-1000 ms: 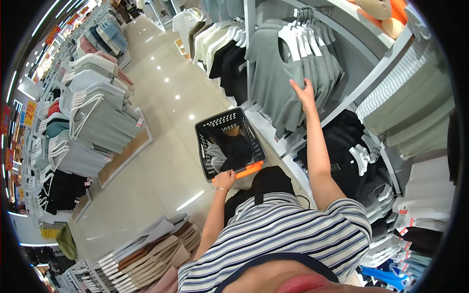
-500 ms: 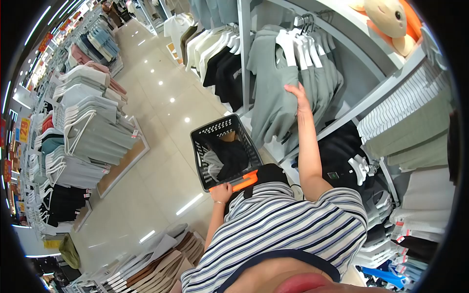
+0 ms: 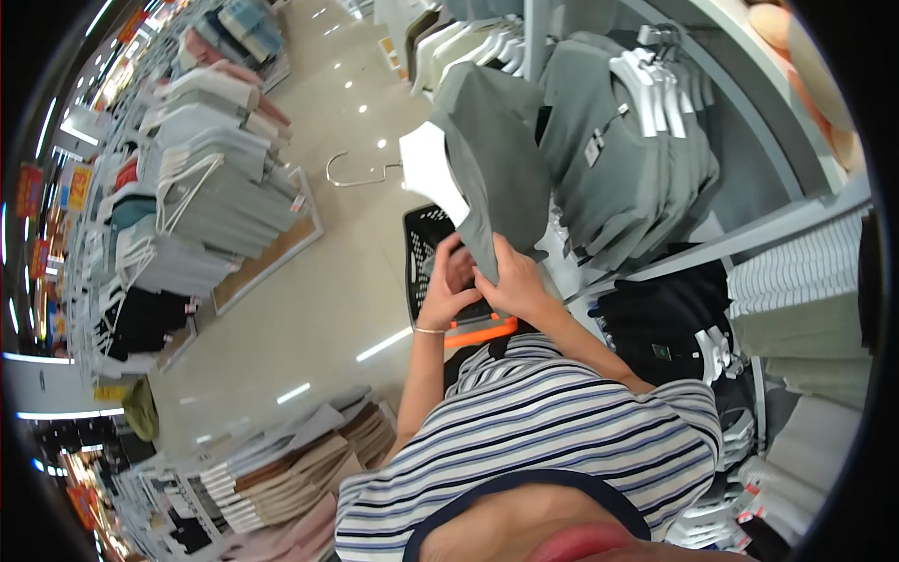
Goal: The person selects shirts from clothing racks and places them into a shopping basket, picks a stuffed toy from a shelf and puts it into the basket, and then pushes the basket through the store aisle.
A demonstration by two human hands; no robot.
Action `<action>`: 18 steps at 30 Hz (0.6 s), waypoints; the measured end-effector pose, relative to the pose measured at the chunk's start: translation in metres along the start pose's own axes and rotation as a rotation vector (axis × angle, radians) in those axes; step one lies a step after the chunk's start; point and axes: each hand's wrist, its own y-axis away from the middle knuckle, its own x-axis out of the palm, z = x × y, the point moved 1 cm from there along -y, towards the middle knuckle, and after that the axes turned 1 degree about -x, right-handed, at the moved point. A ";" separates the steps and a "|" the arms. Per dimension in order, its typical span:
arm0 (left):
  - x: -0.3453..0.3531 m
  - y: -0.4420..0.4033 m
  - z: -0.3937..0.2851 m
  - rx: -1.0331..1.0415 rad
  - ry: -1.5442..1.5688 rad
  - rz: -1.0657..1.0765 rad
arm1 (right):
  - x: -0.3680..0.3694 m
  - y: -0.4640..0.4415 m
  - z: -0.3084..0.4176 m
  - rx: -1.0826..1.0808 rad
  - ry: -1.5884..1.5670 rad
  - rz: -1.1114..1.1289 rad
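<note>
- Two bare hands are brought together at the near edge of a grey-green top (image 3: 501, 140). By the right hand (image 3: 515, 281) the cloth is pinched between thumb and fingers; the left hand (image 3: 438, 298) is curled beside it, thumb and forefinger parted, and whether cloth is gripped there cannot be told because of blur.
- Cloth should be taken between the pads, with a light pull only, so that the knit is not stretched. One hand is best given the steadying, the other the turning or feeling.
- The white hanger (image 3: 433, 169) is seated inside the top and tilted, so a level hold would be wise; a shoulder could slip off if it were tipped further.
- Care is called for by the wire hook (image 3: 363, 181), which juts out sideways, free of any rail, and could be snagged on other cloth.
- Below the hands a black basket (image 3: 415, 267) is partly covered; its orange handle (image 3: 482, 333) is held by neither hand.
- On the right, room is limited by matching tops on the rack (image 3: 609, 178), the upright post (image 3: 536, 42) and the slanting grey rail (image 3: 749, 241).
- Most open room is offered on the left, over the glossy floor (image 3: 323, 290), as far as the opposite racks (image 3: 225, 197).
</note>
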 end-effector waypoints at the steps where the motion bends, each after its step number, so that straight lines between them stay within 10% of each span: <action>1: -0.011 0.005 0.002 0.028 -0.013 -0.004 | 0.001 0.002 -0.001 -0.016 -0.040 0.060; 5: -0.035 0.021 0.010 -0.034 0.411 -0.095 | 0.019 0.023 0.002 -0.046 -0.136 0.258; 11: -0.020 0.030 -0.005 -0.082 0.082 -0.608 | 0.027 0.043 0.015 -0.192 -0.260 0.584; 18: -0.015 0.053 -0.059 0.132 0.313 -0.651 | 0.072 0.051 -0.030 -0.624 0.172 0.186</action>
